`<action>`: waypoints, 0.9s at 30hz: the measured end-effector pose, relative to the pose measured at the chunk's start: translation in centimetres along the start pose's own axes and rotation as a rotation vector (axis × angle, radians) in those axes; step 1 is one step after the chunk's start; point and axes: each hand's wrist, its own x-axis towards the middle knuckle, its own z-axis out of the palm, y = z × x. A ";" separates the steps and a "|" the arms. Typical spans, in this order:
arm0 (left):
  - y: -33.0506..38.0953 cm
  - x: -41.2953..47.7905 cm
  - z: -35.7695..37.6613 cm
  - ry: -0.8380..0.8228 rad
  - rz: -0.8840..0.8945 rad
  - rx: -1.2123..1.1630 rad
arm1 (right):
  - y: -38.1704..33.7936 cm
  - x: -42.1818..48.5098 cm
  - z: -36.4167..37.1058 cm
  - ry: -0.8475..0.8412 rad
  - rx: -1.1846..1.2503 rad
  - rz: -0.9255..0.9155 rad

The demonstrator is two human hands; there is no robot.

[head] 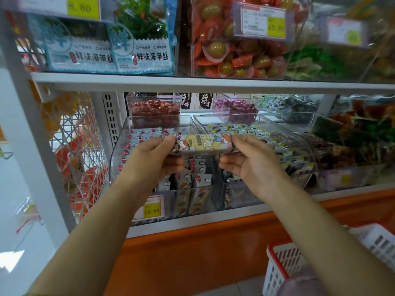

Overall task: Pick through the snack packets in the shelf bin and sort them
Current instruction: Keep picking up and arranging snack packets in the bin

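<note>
1. Far left of the fingers, white wire netting [79, 150] hangs at the end of the shelf unit, with orange goods behind it.
2. Above the fingers on the left, blue-and-white seaweed packs [147, 56] on the upper shelf [192, 82] read "鲜味海带丝". A yellow price tag [83, 7] over them reads "8.80".
3. Under the left hand [154, 154] is a clear shelf bin [119, 150] of small packets printed with clouds and red dots. The yellow label [151, 210] on its front reads "15.80".
4. The left hand's fingers [168, 138] are closed in a pinch on the left end of the snack packet [205, 143].
5. The snack packet is held level between both hands, above the gap between the two bins. Its pale yellow wrapper shows cartoon figures with orange hair, and its writing is too blurred to read.
6. The fingers [239, 138] of the right hand [252, 159] pinch the packet's right end.
7. Just right of the fingers, a second clear bin [299, 133] holds blue, white and yellow packets.
8. Below and to the right are the orange shelf base [213, 242] and a white basket with a red rim [284, 265].
</note>
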 end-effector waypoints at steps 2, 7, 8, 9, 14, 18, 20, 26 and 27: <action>0.1 0.0 0.1 0.021 -0.004 0.029 | 0.2 0.2 0.1 0.012 0.018 0.008; 0.1 -0.1 0.3 0.075 0.014 -0.021 | 0.6 0.3 0.4 0.026 0.060 0.023; 0.2 -0.1 0.3 0.078 0.011 -0.049 | 0.7 0.3 0.5 0.036 0.071 0.028; 0.2 -0.2 0.3 0.076 0.001 -0.090 | 0.8 0.4 0.5 0.043 0.083 0.034; 0.3 -0.1 0.4 0.039 -0.077 -0.301 | 1.2 0.5 0.7 0.080 0.134 0.076; 0.4 -0.2 0.4 -0.085 -0.009 -0.200 | 1.2 0.5 0.5 0.117 0.150 0.093; 0.4 -0.3 0.3 -0.140 0.029 -0.100 | 1.1 0.5 0.4 0.122 0.152 0.091; 0.0 -0.2 0.3 -0.067 0.062 -0.030 | 0.6 0.3 0.2 0.040 0.151 0.069; -0.1 -0.1 0.3 -0.042 0.059 -0.042 | 0.5 0.3 0.2 0.007 0.140 0.067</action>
